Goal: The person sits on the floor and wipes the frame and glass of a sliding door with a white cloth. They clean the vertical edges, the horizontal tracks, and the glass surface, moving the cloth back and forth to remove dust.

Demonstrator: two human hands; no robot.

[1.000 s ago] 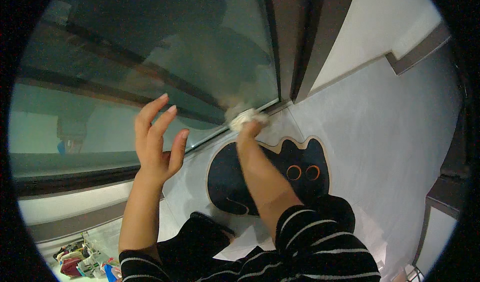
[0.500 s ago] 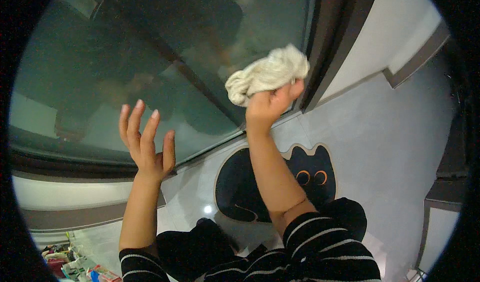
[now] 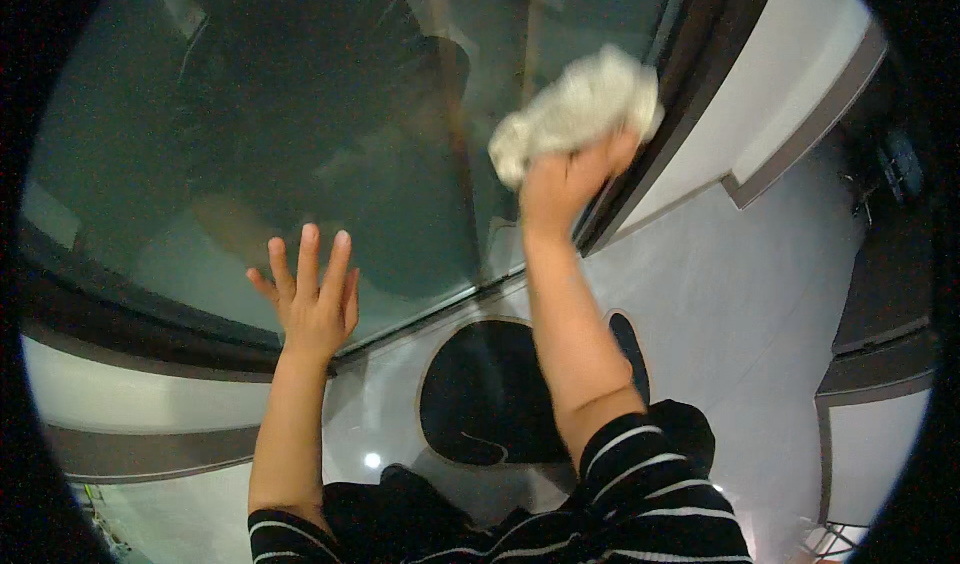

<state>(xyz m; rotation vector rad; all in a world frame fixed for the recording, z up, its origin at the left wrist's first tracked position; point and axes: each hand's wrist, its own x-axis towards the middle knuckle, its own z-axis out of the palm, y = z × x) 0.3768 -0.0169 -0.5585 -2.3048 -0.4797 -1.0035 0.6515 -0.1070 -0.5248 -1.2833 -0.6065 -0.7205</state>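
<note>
A crumpled cream-white cloth [image 3: 570,114] is gripped in my right hand [image 3: 575,189], which is raised at the right side of a large dark glass panel [image 3: 330,114]. Motion blurs the cloth a little; it lies over or just in front of the glass, close to the dark frame. My left hand [image 3: 316,299] is held up before the lower part of the panel, its fingers spread and nothing in it. Whether its fingertips touch the glass I cannot tell. Dim reflections show in the panel.
A dark brown frame [image 3: 690,114] borders the glass on the right, beside a white wall [image 3: 770,74]. Below lies a black cat-shaped mat [image 3: 485,389] on grey floor tiles [image 3: 730,294]. Dark furniture [image 3: 890,304] stands at the far right.
My right hand has moved up and to the right with the cloth. My left hand has shifted slightly right and its fingers have turned. The view has tilted a little.
</note>
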